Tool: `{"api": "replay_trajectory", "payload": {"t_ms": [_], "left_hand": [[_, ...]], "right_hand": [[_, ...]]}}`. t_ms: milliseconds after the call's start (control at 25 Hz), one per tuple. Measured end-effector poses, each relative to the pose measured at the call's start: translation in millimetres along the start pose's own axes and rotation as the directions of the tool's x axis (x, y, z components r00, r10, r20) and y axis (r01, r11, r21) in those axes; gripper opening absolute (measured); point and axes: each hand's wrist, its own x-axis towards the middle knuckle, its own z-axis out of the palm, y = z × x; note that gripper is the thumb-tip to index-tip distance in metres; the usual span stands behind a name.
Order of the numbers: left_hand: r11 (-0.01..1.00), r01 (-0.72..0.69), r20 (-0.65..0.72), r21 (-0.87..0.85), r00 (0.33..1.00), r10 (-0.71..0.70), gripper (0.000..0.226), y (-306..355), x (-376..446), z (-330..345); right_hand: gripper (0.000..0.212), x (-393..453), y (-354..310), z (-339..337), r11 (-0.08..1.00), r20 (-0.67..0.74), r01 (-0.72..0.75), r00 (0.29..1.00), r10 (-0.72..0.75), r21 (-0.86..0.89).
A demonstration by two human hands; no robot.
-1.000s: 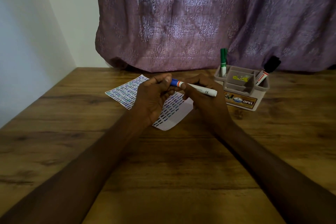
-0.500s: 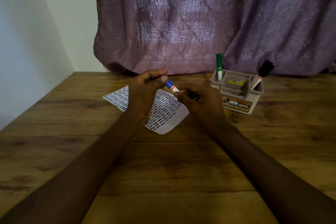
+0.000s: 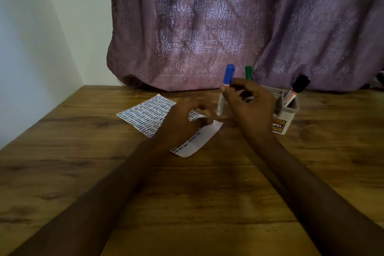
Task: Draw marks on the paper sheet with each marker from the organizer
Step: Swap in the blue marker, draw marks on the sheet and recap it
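Wall [image 3: 31, 48]: a pale wall is seen at the far left, meeting the surface [image 3: 187, 203] of wood grain.
Paper sheet [image 3: 145, 114]: laid flat on the surface left of centre, covered in rows of short coloured dashes; its near right end is blank.
Left hand [image 3: 182, 122]: blurred, held low over the sheet's right part; contact cannot be told, nor can the grip be made out.
Blue marker [image 3: 225, 89]: held nearly upright, blue cap on top, white barrel pointing down above the sheet's right edge.
Right hand [image 3: 249, 102]: its grip is pinched round the marker just below the cap.
Organizer [image 3: 288, 114]: set on the surface behind the right hand; a green marker [image 3: 248, 72] and a black-capped marker [image 3: 296, 89] are standing in it.
Curtain [image 3: 228, 27]: mauve patterned cloth is hung along the back.
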Motion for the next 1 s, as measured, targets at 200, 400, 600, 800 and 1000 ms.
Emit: {"api": "replay_trajectory", "payload": {"t_ms": [200, 400, 600, 800, 1000], "left_hand": [[0.986, -0.118, 0.05, 0.121, 0.992, 0.112, 0.036, -7.2, -3.7, 6.3], [0.95, 0.021, 0.146, 0.313, 0.987, -0.07, 0.04, -20.6, -1.1, 6.9], [0.957, 0.017, 0.148, 0.289, 0.987, -0.062, 0.038, -25.4, 0.1, 7.9], [0.96, 0.003, 0.155, 0.28, 0.987, -0.048, 0.036, -33.2, 2.5, 10.0], [0.956, -0.014, 0.162, 0.294, 0.986, -0.035, 0.035, -35.7, 3.0, 11.7]], "right_hand": [[0.026, 31.1, -9.6, -28.4, 0.999, -0.232, 0.034, 0.972, -0.033, -0.001], [0.028, 48.0, 1.4, -36.3, 0.981, -0.264, 0.013, 0.962, -0.064, -0.191], [0.033, 44.6, 21.0, -32.3, 0.888, -0.19, -0.104, 0.982, 0.019, -0.447], [0.028, 51.5, 30.2, -29.8, 0.831, -0.13, -0.114, 0.99, 0.05, -0.544], [0.023, 59.9, 35.6, -26.4, 0.77, -0.05, -0.112, 0.993, 0.104, -0.628]]}}
